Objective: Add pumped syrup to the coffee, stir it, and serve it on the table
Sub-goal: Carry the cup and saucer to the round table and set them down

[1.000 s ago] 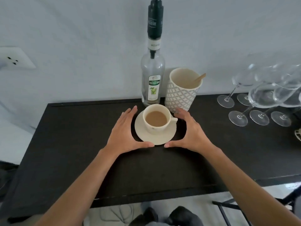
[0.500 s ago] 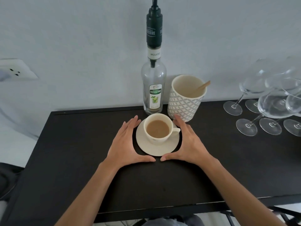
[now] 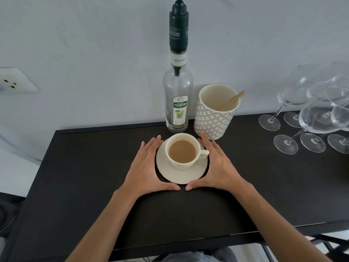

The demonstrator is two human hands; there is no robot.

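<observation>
On the black bench a cream ceramic cup of milky coffee stands on a cream round saucer. The left hand and the right hand lie flat on both sides of the saucer, fingers straight, thumbs almost meeting. Behind stand a clear glass syrup bottle with dark green pump and a patterned white mug holding a wooden stirrer.

Off-task items, far side and right
Patterned cup with wooden stick inside, far centre of counter; wine glasses clustered far right; wall socket far left.
</observation>
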